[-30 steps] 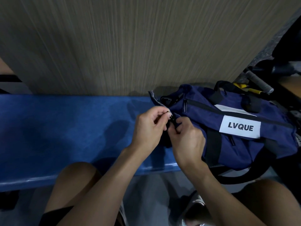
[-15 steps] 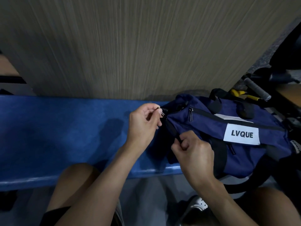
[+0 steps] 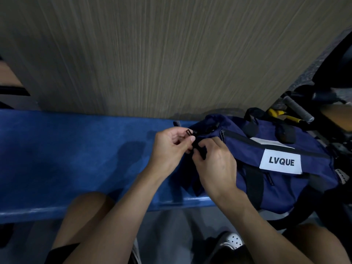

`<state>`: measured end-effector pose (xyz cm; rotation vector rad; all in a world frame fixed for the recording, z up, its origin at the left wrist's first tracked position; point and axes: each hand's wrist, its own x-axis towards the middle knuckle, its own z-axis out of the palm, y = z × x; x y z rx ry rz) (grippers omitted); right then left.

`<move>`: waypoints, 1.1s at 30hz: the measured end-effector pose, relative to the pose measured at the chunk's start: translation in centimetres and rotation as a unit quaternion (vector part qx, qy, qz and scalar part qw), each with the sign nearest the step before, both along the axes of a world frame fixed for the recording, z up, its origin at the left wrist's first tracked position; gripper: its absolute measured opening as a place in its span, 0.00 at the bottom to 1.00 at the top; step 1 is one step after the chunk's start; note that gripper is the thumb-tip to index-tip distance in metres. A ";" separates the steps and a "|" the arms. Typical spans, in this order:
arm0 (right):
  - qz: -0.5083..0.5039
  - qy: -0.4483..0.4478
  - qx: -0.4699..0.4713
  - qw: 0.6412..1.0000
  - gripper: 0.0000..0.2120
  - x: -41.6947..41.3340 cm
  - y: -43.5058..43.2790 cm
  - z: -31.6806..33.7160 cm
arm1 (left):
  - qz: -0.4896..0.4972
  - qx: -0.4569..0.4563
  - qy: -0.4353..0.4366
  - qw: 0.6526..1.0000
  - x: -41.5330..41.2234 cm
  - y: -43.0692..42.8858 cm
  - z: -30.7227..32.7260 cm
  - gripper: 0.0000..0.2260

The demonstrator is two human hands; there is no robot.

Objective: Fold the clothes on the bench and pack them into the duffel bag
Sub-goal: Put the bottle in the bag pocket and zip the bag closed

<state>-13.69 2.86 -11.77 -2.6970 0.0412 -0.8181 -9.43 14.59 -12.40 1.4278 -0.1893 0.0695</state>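
Note:
A navy duffel bag (image 3: 282, 180) with a white "LVQUE" label lies on the right end of the blue bench (image 3: 76, 161), its top zip closed along the visible side. My left hand (image 3: 169, 147) pinches a small black metal ring or pull at the bag's left end. Close beside it, my right hand (image 3: 215, 164) grips a black strap on that same end. No loose clothes show on the bench.
A wood-grain wall rises right behind the bench. To the right of the bag stand dark equipment with a grey handle (image 3: 299, 109) and yellow parts (image 3: 282, 116). My bare knees and a white shoe (image 3: 231, 241) are below the bench's front edge.
My right hand has come back up from lower on the bag's end to meet the left hand. The left hand still pinches the small pull, now held slightly further left.

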 end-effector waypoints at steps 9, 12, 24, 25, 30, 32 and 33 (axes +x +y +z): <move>0.013 0.012 0.037 0.999 0.04 -1.7 -0.6 0.4 | 0.055 -0.002 0.046 0.997 1.5 0.1 -0.3 0.05; 0.029 -0.026 0.013 0.999 0.08 -1.7 -0.5 1.0 | 0.061 -0.015 0.057 0.996 1.9 -0.1 -0.5 0.04; -0.058 0.095 -0.110 0.988 0.11 2.2 -0.2 1.8 | 0.053 -0.038 0.037 0.997 2.7 0.0 -0.6 0.07; -0.060 0.097 -0.100 0.988 0.10 2.2 -0.2 1.8 | 0.055 -0.036 0.036 0.997 2.7 0.0 -0.6 0.07; -0.028 0.026 -0.087 0.995 0.06 2.1 -0.8 1.5 | 0.063 -0.038 0.057 0.996 3.8 -0.2 -0.9 0.03; -0.016 0.009 -0.070 0.997 0.05 1.9 -1.1 1.6 | 0.067 -0.039 0.078 0.994 4.7 -0.4 -1.1 0.02; -0.011 0.007 -0.061 0.998 0.05 1.8 -1.2 1.7 | 0.068 -0.041 0.089 0.993 5.1 -0.5 -1.2 0.02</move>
